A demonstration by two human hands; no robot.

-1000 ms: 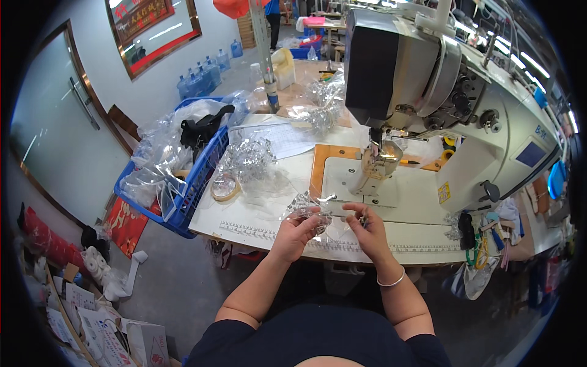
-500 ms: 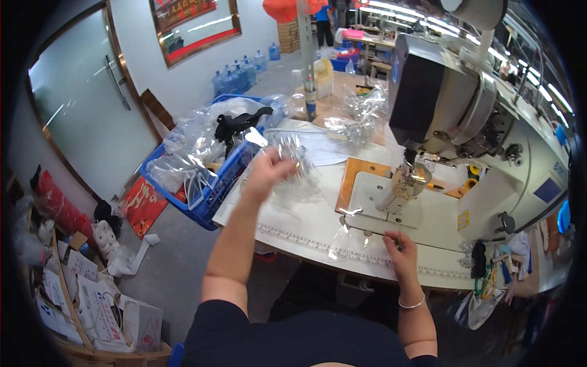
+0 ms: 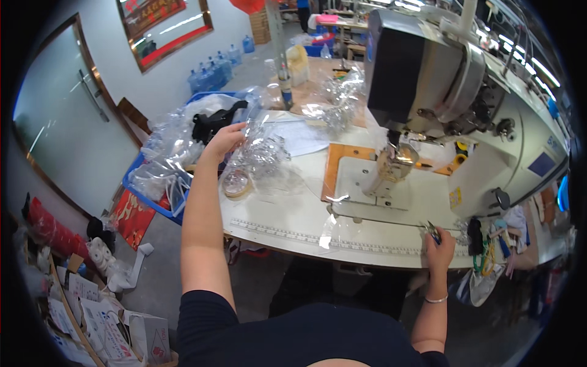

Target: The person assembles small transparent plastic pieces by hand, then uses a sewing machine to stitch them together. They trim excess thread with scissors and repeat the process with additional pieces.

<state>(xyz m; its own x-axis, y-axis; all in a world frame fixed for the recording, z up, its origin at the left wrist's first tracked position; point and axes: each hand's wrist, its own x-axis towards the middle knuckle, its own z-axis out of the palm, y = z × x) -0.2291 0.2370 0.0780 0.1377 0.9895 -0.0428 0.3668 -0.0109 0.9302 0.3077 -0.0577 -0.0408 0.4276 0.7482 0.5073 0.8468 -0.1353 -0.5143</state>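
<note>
My left hand (image 3: 226, 140) is at the far left of the sewing table, fingers closed on the edge of clear plastic pieces (image 3: 266, 153) heaped there. How many pieces it grips is hidden. At the table's right front, my right hand (image 3: 441, 248) is wrapped round thread snips (image 3: 433, 232), their blades pointing up and to the left. A sewing machine (image 3: 382, 174) stands between the hands. Near its needle plate, a small clear plastic piece (image 3: 330, 232) lies over the front ruler strip (image 3: 293, 235). A roll of tape (image 3: 236, 182) sits close to my left wrist.
A blue basket (image 3: 136, 183) full of plastic and a black item adjoins the table's left edge. Behind the heap are a white sheet (image 3: 299, 136) and more clear plastic (image 3: 336, 110). Tools and cloths hang at the right end. Boxes (image 3: 143, 330) stand at lower left.
My left hand has moved left and away, from over the plastic heap to its edge, uncovering the tape roll. My right hand has shifted right with the snips, away from the small plastic piece.
</note>
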